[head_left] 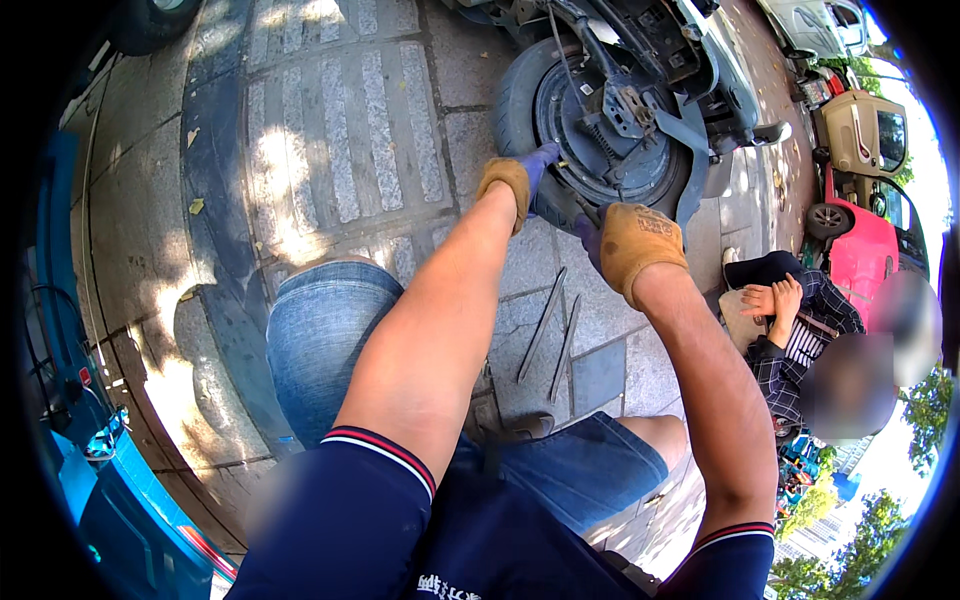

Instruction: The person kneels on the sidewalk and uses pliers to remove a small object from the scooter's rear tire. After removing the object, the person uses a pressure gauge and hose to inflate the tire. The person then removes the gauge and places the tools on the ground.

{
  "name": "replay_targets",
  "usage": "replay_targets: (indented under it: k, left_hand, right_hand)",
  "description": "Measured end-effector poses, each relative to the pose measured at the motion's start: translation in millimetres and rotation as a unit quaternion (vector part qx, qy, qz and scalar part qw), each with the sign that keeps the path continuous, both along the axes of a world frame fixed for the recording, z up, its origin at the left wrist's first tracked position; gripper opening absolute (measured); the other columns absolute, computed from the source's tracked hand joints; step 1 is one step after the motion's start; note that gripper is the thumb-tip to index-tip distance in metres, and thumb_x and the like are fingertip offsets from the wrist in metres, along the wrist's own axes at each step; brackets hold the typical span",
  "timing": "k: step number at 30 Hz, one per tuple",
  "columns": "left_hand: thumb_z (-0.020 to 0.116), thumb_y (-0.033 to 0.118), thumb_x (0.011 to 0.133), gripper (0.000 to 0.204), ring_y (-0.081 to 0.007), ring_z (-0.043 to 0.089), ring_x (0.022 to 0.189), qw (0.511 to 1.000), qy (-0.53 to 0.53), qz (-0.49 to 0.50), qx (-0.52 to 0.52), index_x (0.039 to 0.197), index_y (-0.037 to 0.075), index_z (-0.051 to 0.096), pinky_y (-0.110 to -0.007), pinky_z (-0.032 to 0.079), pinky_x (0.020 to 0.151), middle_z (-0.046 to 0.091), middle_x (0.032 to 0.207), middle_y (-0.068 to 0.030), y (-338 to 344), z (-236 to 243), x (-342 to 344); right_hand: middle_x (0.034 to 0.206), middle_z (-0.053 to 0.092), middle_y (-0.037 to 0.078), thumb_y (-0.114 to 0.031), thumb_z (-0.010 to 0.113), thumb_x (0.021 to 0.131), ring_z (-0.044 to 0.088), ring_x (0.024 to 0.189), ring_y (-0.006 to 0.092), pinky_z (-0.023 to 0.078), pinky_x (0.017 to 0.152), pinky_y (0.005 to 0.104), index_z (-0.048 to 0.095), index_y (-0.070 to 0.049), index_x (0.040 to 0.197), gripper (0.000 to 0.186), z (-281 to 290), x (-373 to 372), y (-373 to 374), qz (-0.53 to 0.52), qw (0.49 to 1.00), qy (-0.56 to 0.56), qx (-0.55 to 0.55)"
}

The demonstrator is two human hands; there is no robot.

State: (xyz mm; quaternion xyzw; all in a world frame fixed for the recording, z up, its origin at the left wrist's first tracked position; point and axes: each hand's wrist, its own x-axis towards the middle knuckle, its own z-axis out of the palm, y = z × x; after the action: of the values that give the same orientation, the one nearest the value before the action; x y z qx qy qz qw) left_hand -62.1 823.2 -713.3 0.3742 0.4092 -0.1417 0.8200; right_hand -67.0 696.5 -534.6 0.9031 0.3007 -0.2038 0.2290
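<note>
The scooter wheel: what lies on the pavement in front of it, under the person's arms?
Two long metal bars lie side by side on the paving stones, below the wheel. Their near ends are hidden by the knee.

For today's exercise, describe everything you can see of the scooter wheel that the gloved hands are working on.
The wheel lies tipped toward the camera over grey paving, still attached to the scooter body. A black rubber tyre rings a dark metal hub with a bracket and spring at its centre. It looks dusty and worn. The left hand, in a tan and purple glove, presses on the tyre's lower edge; the gloved right hand is at the tyre's lower rim. What its grip closes on cannot be seen.
</note>
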Motion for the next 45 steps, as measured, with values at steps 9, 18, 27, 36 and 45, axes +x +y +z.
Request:
replay_targets:
  k: [9,18,27,36,45]
  left_hand:
    - [0.078,0.061,0.081,0.096,-0.0346,0.064,0.124,0.986,0.081,-0.028,0.139,0.138,-0.012,0.055,-0.04,0.049,0.106,0.063,0.137,-0.0273,-4,-13,5]
    - [0.081,0.059,0.079,0.096,-0.0361,0.064,0.123,0.983,0.112,-0.024,0.14,0.137,-0.013,0.057,-0.04,0.049,0.105,0.064,0.137,-0.0269,-2,11,-9]
    - [0.079,0.059,0.083,0.107,-0.0351,0.052,0.139,0.995,0.063,-0.04,0.061,0.151,-0.013,0.038,-0.039,0.043,0.113,0.048,0.154,-0.0276,-27,-2,0]
    - [0.079,0.065,0.08,0.108,-0.0347,0.055,0.135,0.997,0.071,-0.016,-0.012,0.151,-0.008,0.041,-0.044,0.05,0.104,0.051,0.152,-0.0232,-27,-29,4]
    - [0.079,0.069,0.077,0.115,-0.0408,0.045,0.144,0.997,0.069,0.016,0.031,0.15,-0.011,0.042,-0.046,0.039,0.116,0.045,0.155,-0.0307,-26,8,-16]
  right_hand:
    - [0.103,0.074,0.024,-0.043,0.063,0.098,0.071,0.102,0.0415,0.056,0.088,0.0468,0.077,-0.001,0.104,0.044,17,37,39,0.054,0.994,0.048,-0.086]
    - [0.114,0.074,0.023,-0.016,0.06,0.096,0.072,0.107,0.0383,0.056,0.09,0.0459,0.073,0.0,0.114,0.027,23,88,57,0.105,0.978,0.091,-0.155]
    - [0.082,0.071,0.011,-0.032,0.078,0.093,0.066,0.068,0.0189,0.056,0.058,0.0333,0.072,0.005,0.106,0.039,10,109,-7,-0.129,0.961,0.241,0.043]
    - [0.099,0.074,0.024,-0.043,0.062,0.098,0.069,0.095,0.0439,0.054,0.086,0.0502,0.077,-0.003,0.105,0.043,-19,-30,-38,-0.1,0.966,-0.091,0.222]
    - [0.092,0.073,0.021,-0.035,0.06,0.098,0.069,0.087,0.0418,0.055,0.077,0.0513,0.078,-0.005,0.095,0.034,-27,-26,-32,-0.001,0.977,-0.111,0.185]
